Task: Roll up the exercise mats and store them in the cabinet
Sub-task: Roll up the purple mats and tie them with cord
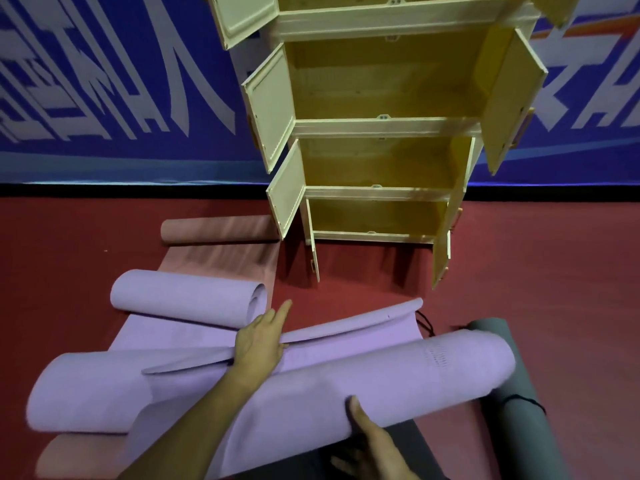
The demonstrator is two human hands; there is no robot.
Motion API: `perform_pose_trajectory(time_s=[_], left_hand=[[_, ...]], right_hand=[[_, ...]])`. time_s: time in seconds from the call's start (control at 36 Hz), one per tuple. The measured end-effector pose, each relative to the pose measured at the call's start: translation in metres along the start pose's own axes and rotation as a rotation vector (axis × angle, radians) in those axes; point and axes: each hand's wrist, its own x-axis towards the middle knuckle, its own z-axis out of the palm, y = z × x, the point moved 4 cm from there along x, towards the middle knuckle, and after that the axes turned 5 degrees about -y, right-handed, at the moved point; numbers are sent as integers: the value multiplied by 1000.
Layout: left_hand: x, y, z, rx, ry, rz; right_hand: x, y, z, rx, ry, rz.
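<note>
The person is rolling the nearest purple mat (311,386) on the red floor (554,271), just in front of the open wooden cabinet (381,126). The left hand (259,344) is gripping the loose curled edge at the roll's far side, forefinger pointing forward, the other fingers closed on the flap. The right hand (370,441) is lying against the near face of the roll, thumb up and fingers spread flat.

To do this well, the flap probably needs tucking tight under before rolling on, both hands keeping even pressure so the ends stay square. The roll looks loose and wide on the left; it may telescope. A second purple mat (180,296), a pink mat (218,230) and a grey roll (512,403) are lying nearby, half rolled.
</note>
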Motion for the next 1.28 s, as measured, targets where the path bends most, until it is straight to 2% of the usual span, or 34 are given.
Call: perform_pose_trajectory(time_s=[0.08,0.22,0.31,0.36,0.42,0.53,0.69,0.86,0.92,1.03,1.08,1.19,1.28], left_hand=[[-6,-10,1,12,24,-81],[-13,-13,-15,-244,104,69],[-20,-2,-36,-361,-55,143],[-27,9,-46,-338,-160,219],[-31,19,-53,-301,-200,248],[-30,27,-71,-285,-148,216],[-15,29,-102,-301,-217,211],[-8,34,-143,-394,25,96],[-15,35,-155,-454,70,102],[-22,45,-169,-427,81,70],[-23,43,-170,-527,137,67],[-24,38,-160,-650,186,56],[-26,42,-146,-714,210,-54]], right_hand=[[-1,3,3,44,14,-77],[8,-7,15,210,68,-142],[16,-26,20,262,153,-246],[22,-44,22,279,212,-362],[29,-67,24,272,230,-503],[29,-118,31,58,223,-738],[22,-151,60,-215,245,-833],[17,-155,87,-409,280,-919],[13,-155,91,-473,225,-958],[15,-155,87,-660,10,-999],[7,-160,87,-779,-22,-1090],[-6,-171,91,-888,60,-1201],[-2,-167,89,-862,110,-1122]])
